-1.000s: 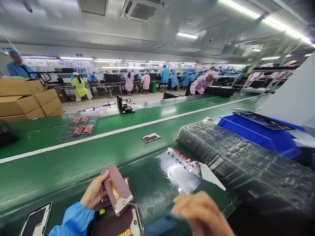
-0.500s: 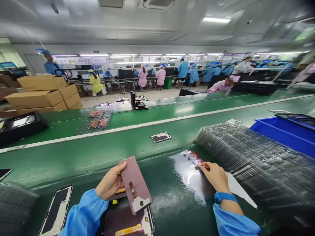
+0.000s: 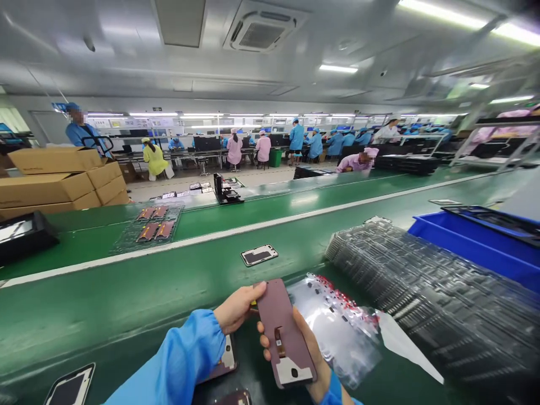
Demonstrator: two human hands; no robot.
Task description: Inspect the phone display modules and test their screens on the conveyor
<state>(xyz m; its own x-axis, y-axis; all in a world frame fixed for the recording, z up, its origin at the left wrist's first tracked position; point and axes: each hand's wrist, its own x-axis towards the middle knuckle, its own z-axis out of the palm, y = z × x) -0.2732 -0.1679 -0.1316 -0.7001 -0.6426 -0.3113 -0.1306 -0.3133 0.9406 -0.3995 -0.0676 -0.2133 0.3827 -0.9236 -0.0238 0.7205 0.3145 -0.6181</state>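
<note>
Both hands hold one phone screen [image 3: 283, 320], its mauve back facing up with a short flex cable and a pale lower end. My left hand [image 3: 238, 306] pinches the upper left corner, thumb on top. From below, my right hand [image 3: 310, 349] wraps the panel, fingertips showing at its left edge. More phone screens [image 3: 225, 360] lie under my left forearm, partly hidden by the sleeve and cut off by the frame. Right of my hands, a pile of clear plastic films [image 3: 333, 323] with red tabs rests on the green bench.
Stacked clear plastic trays [image 3: 405, 281] stand at right, before a blue bin [image 3: 472, 239]. A phone frame [image 3: 259, 255] lies ahead; another phone frame [image 3: 71, 385] is at lower left. Across the white strip sit a tray of screens [image 3: 145, 230] and a black fixture [image 3: 226, 190]. Co-workers are beyond.
My right hand has left the plastic films and now grips the phone screen too. My left hand has carried the screen rightward. The camera view has tilted up and shifted.
</note>
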